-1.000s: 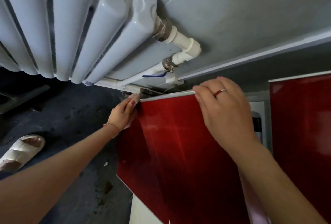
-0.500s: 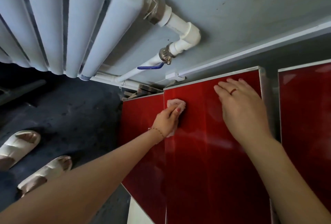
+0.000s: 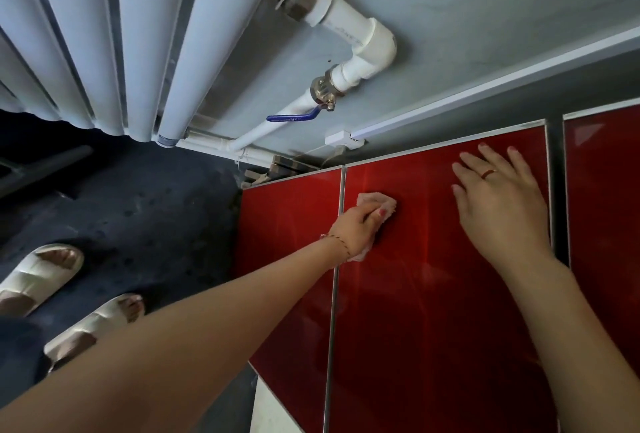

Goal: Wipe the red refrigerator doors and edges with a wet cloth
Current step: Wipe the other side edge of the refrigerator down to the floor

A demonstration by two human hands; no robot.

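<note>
Now left hand point(image 3: 358, 226) fingers clench cloth point(image 3: 379, 202) on door point(image 3: 433, 294); right hand point(image 3: 502, 204) flat.

Setting, home interior: I am looking at a white column radiator point(image 3: 104, 34) hanging on a grey wall point(image 3: 485, 17), white pipework with a blue-handled valve point(image 3: 292, 117), glossy red refrigerator doors point(image 3: 433, 294), and 2 feet wearing house slippers point(image 3: 38, 276) on dark flooring point(image 3: 138, 207).

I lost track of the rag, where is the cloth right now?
In the head view, the pink cloth is under the left hand, pressed on the red door just right of its silver edge strip, left of the right hand.
</note>
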